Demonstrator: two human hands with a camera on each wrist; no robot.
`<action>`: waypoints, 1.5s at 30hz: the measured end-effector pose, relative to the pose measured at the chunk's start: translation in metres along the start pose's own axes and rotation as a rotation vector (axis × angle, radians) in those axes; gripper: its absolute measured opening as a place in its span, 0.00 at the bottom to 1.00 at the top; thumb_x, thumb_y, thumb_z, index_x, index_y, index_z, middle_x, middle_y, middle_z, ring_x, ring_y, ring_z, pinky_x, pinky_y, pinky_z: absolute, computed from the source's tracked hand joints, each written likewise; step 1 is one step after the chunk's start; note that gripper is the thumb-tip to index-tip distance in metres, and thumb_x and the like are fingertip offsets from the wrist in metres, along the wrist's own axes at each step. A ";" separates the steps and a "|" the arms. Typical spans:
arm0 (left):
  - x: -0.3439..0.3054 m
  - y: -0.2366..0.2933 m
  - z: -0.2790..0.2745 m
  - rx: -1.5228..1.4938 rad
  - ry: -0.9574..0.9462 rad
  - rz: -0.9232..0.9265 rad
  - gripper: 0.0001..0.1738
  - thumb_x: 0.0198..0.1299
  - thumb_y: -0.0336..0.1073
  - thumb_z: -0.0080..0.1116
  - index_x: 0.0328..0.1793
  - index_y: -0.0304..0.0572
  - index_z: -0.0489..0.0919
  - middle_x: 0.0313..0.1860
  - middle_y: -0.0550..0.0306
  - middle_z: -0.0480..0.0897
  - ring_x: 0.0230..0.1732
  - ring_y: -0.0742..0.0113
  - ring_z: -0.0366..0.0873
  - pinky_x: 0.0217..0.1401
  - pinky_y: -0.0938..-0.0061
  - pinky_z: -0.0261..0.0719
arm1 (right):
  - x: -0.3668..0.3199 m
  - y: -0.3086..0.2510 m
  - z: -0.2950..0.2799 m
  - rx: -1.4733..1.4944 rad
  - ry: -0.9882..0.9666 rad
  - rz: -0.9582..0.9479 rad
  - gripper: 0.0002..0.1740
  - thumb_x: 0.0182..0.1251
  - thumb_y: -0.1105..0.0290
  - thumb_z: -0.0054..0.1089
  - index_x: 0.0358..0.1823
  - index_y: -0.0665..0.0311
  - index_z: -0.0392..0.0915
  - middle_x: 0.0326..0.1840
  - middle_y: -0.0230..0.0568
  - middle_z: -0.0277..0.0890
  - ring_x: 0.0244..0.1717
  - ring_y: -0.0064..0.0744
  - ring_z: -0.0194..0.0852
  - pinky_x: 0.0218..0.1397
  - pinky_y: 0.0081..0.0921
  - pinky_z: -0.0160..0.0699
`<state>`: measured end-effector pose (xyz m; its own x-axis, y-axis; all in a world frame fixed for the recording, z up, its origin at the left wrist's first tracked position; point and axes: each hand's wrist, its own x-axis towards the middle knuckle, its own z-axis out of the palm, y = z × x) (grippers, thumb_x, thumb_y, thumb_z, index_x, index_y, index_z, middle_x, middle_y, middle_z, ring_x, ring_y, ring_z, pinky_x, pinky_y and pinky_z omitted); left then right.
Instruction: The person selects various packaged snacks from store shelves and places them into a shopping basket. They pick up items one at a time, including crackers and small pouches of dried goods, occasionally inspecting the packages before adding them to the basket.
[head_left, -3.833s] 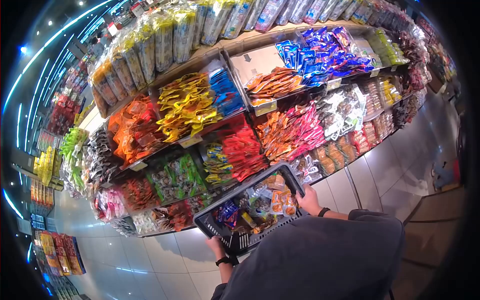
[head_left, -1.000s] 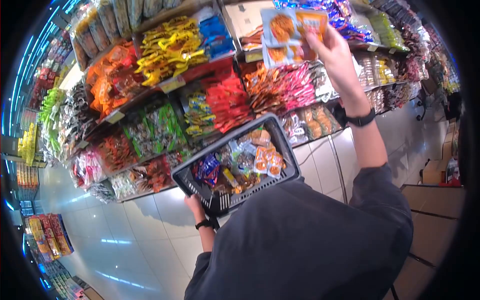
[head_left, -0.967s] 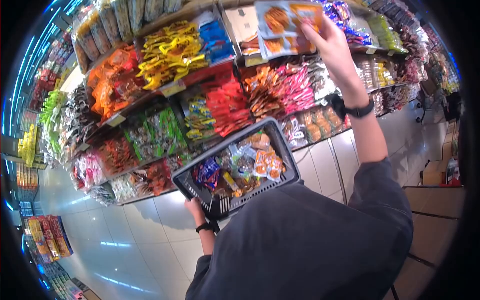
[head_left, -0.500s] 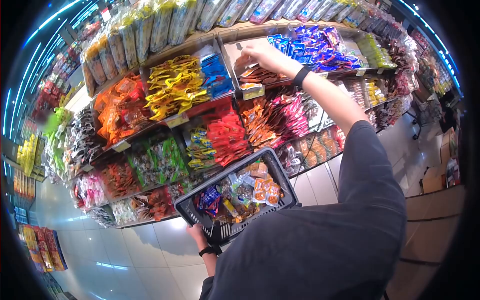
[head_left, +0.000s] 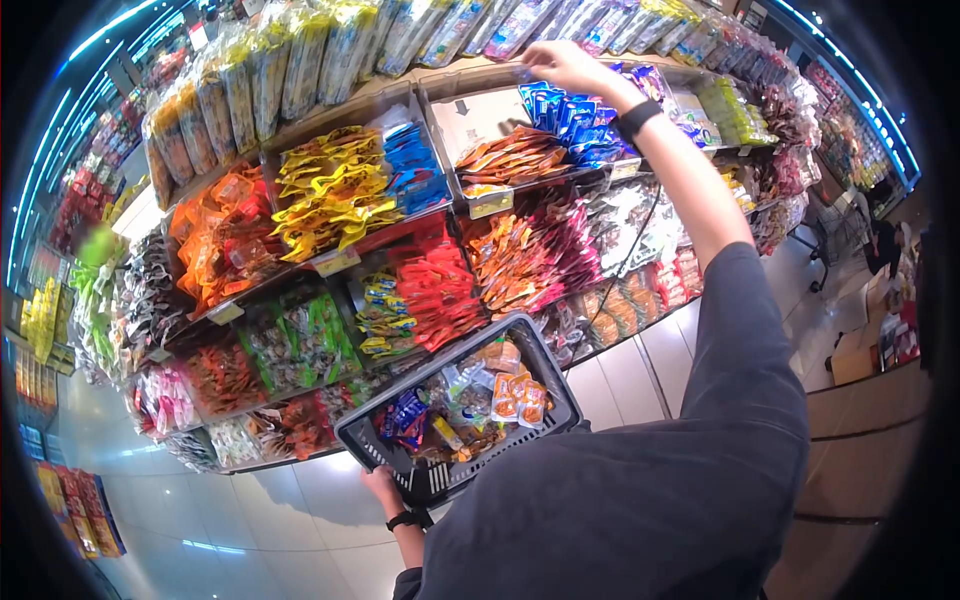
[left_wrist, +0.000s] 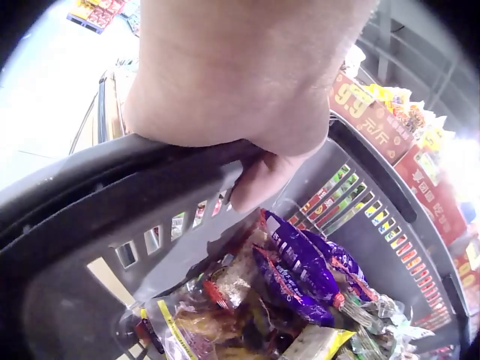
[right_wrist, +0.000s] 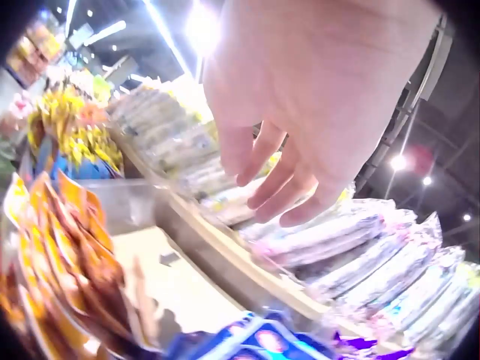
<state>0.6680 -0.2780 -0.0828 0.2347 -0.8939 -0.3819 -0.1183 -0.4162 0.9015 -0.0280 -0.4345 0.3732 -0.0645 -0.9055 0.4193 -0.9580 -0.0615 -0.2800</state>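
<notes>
My left hand grips the near left rim of a dark grey shopping basket. In the left wrist view its thumb hooks over the rim onto the inner wall. Inside the basket lie purple packets, clear-wrapped snacks and orange-and-white packets. My right hand is raised at the back of the top shelf bin, above the blue packets. Its fingers hang loosely bent with nothing in them in the right wrist view. Orange-brown packets lie in the bin to the left, before bare cardboard.
Bins of yellow packets, orange bags and red packets fill the tiered shelf. Tall bagged snacks line its top. Tiled floor lies on the near side. Cartons stand at the right.
A second ago my right hand held orange-and-white packets up over the shelf. It lowered to the orange-brown packets, let go, and has moved right and up. My left hand keeps hold of the basket.
</notes>
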 end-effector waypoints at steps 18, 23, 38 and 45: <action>0.000 -0.002 0.006 -0.067 0.088 0.002 0.15 0.32 0.19 0.52 0.33 0.31 0.73 0.27 0.55 0.77 0.25 0.62 0.74 0.28 0.69 0.74 | 0.038 0.097 0.025 -0.339 -0.534 0.190 0.25 0.49 0.73 0.62 0.53 0.68 0.80 0.51 0.52 0.83 0.51 0.45 0.82 0.57 0.33 0.79; -0.003 0.003 0.004 -0.001 0.089 0.008 0.15 0.32 0.19 0.50 0.33 0.31 0.74 0.25 0.56 0.76 0.22 0.64 0.71 0.26 0.70 0.72 | 0.036 0.096 0.027 -0.282 -0.500 0.107 0.27 0.41 0.70 0.75 0.47 0.68 0.81 0.42 0.47 0.84 0.44 0.40 0.83 0.48 0.33 0.82; -0.008 0.007 0.008 -0.021 0.149 -0.007 0.17 0.33 0.18 0.50 0.35 0.30 0.79 0.27 0.58 0.79 0.25 0.68 0.74 0.28 0.73 0.72 | 0.040 0.103 0.043 -0.337 -0.299 0.059 0.14 0.53 0.79 0.54 0.41 0.70 0.82 0.39 0.57 0.83 0.41 0.51 0.83 0.44 0.39 0.82; -0.010 0.008 0.012 -0.070 0.183 0.026 0.16 0.35 0.18 0.49 0.35 0.30 0.79 0.28 0.59 0.79 0.24 0.70 0.73 0.27 0.75 0.70 | 0.037 0.090 0.042 -0.611 -0.434 0.094 0.14 0.63 0.71 0.56 0.46 0.71 0.81 0.38 0.60 0.82 0.36 0.52 0.84 0.41 0.42 0.81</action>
<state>0.6530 -0.2744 -0.0740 0.4046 -0.8566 -0.3203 -0.0607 -0.3747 0.9252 -0.1046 -0.4909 0.3274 -0.1583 -0.9874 0.0042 -0.9467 0.1530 0.2836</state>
